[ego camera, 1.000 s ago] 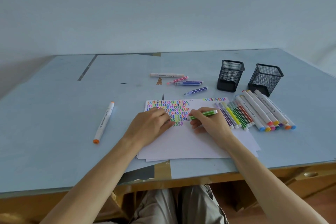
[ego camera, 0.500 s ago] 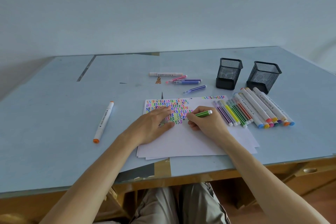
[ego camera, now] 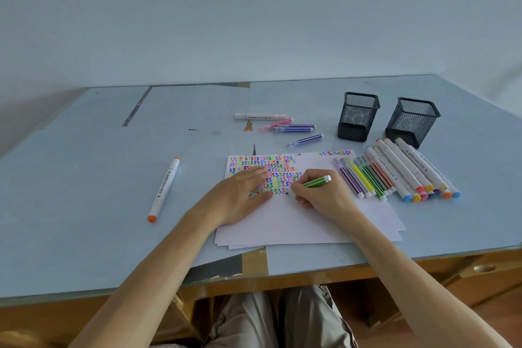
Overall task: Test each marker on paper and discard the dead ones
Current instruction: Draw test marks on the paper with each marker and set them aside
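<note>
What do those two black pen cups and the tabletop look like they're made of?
The two black pen cups look like metal wire mesh with a matte black coating: light shows through the fine grid, and the bases are solid. The tabletop seems a pale blue laminate or painted sheet over wood; brown wood shows along the front edge.

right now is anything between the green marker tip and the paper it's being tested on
Nothing visible is in the way. The right hand grips the green marker with its tip down at the paper, just below the coloured zigzags. The left hand lies flat on the sheet beside the tip, not under it.
</note>
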